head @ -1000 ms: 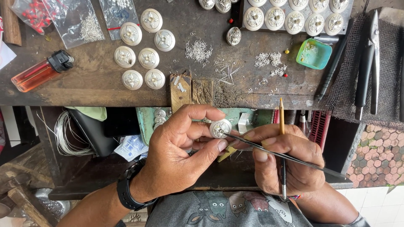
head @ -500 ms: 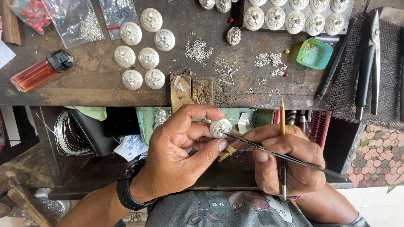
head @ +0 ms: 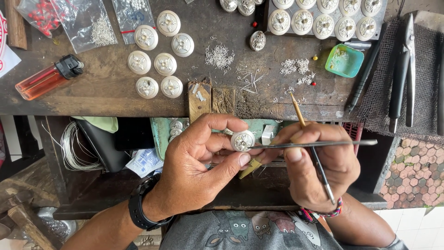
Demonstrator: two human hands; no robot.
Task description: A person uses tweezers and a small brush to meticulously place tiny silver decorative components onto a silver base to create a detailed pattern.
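My left hand [head: 196, 171] pinches a small round silver ornament [head: 242, 140] between thumb and fingers, just below the front edge of the wooden workbench [head: 115, 97]. My right hand [head: 319, 166] grips long thin tweezers [head: 319, 144] whose tips touch the ornament's face. The same hand also holds a thin brush [head: 311, 148] with a yellow handle, slanting up over the bench. A black watch sits on my left wrist.
Several round silver ornaments [head: 157, 62] lie on the bench at left, and a tray [head: 323, 21] of more at top right. An orange lighter [head: 46, 78], plastic bags of beads, a green dish [head: 344, 60], pliers [head: 404, 65] on mesh, and coiled wire [head: 74, 146] below.
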